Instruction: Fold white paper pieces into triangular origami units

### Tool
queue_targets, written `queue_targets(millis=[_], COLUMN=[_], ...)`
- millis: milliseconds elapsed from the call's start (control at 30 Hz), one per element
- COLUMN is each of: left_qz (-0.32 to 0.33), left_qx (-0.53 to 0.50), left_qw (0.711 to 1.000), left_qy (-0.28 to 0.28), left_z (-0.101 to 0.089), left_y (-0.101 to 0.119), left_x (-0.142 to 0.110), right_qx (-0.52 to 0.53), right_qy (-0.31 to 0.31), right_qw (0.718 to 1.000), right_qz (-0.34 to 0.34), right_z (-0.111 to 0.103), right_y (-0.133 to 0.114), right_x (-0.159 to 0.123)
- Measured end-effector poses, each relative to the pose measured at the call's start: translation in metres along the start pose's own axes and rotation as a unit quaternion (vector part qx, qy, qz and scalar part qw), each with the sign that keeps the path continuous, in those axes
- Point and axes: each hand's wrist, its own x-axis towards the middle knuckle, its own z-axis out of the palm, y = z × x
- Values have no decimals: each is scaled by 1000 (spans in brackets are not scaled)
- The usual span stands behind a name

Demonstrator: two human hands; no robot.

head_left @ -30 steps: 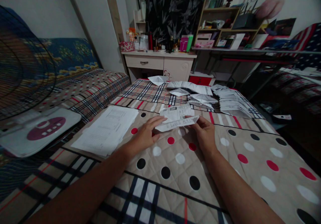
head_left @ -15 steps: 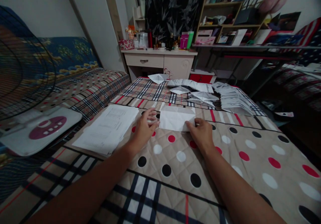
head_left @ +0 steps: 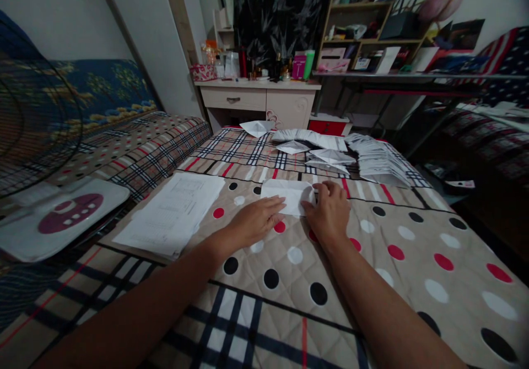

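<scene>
A folded white sheet of paper [head_left: 287, 194] lies on the dotted quilt [head_left: 372, 259] in front of me. My left hand [head_left: 255, 221] rests flat on its near left edge, fingers stretched out and pressing down. My right hand [head_left: 330, 209] sits on the paper's right end with its fingers curled and pressed onto the fold. A stack of printed sheets [head_left: 173, 212] lies to the left of my left hand.
Several folded paper pieces [head_left: 326, 157] and a fanned pile of them [head_left: 378, 165] lie farther back on the quilt. A fan base [head_left: 58, 217] stands at the left. A dresser [head_left: 256, 99] and cluttered shelves [head_left: 372, 38] line the far wall.
The printed paper held up a second ago was folded over to its blank side and laid down. Both hands have since moved onto it and press it flat.
</scene>
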Motion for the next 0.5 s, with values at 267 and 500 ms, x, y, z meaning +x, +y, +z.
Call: queue_targets(millis=[267,500], left_qz=[-59,-203], left_qx=[24,98], left_qw=[997,974], left_qy=[-52,-26], left_z=[9,0], left_y=[-2,-31], left_x=[34,36], right_qx=[94,-25], right_qy=[-162,-166], right_qw=[965,982], right_qz=[-185,-87], right_z=[22,15], right_y=[1,7], right_x=[3,7])
